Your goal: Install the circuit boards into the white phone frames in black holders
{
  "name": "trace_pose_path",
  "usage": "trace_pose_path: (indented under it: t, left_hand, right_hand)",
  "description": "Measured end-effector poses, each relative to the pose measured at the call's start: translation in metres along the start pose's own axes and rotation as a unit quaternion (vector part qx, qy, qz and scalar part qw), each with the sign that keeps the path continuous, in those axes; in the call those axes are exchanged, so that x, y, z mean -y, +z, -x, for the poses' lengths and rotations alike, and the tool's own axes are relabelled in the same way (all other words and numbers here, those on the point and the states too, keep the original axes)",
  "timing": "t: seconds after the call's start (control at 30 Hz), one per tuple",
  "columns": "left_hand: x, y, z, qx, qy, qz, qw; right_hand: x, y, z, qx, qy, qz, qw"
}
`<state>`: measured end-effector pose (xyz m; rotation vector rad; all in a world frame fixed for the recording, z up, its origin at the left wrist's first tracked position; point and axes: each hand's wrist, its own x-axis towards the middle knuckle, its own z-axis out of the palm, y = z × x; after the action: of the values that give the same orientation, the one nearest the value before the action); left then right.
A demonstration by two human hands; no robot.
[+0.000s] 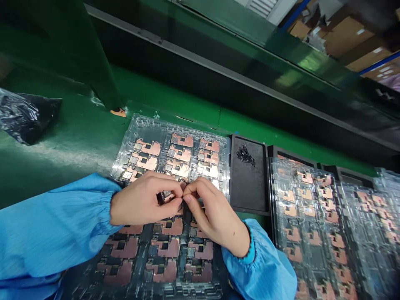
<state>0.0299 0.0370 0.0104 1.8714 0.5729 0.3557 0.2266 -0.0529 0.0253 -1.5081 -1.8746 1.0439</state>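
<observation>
My left hand and my right hand meet over the middle of a clear plastic tray. Thumb and index finger of each hand are pinched, with the fingertips touching or nearly so. Whatever lies between them is too small or hidden to name. Copper-coloured circuit boards sit in rows in the tray's pockets, and my hands cover some of them. Right of this tray is a shallow black tray holding a small heap of tiny black pieces.
More clear trays with similar boards stand to the right, beside dark trays. A shiny black plastic bag lies on the green tabletop at left. Behind runs a long metal rail. Cardboard boxes fill shelves at the upper right.
</observation>
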Motion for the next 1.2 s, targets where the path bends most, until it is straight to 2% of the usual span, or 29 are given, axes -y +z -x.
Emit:
trace_pose_path:
  t: [0.2, 0.43, 0.63, 0.73, 0.87, 1.07, 1.2]
  left_hand:
    - [-0.002, 0.003, 0.002, 0.002, -0.008, 0.008, 1.0]
    - [0.005, 0.007, 0.005, -0.065, 0.023, -0.017, 0.998]
    - [0.004, 0.011, 0.003, -0.086, 0.049, -0.05, 0.994]
    - [0.003, 0.011, 0.003, -0.092, 0.051, -0.056, 0.993]
    - [0.002, 0.008, 0.003, -0.059, 0.031, -0.024, 0.997]
    - [0.003, -0.001, 0.005, -0.036, -0.048, 0.015, 0.998]
    - [0.004, -0.002, 0.006, -0.037, -0.06, 0.024, 0.997]
  right_hand:
    - [0.002, 0.002, 0.0, -0.011, 0.001, 0.017, 1.0]
    - [0.004, 0.008, -0.001, -0.09, 0.006, -0.012, 0.996]
    - [0.009, 0.012, -0.002, -0.112, 0.047, -0.048, 0.991]
    - [0.01, 0.013, -0.003, -0.107, 0.054, -0.056, 0.991]
    - [0.007, 0.01, -0.002, -0.086, 0.069, -0.069, 0.992]
    - [-0.006, 0.001, -0.001, -0.012, 0.118, -0.154, 0.981]
    - [-0.01, 0.005, -0.002, -0.018, 0.133, -0.179, 0.975]
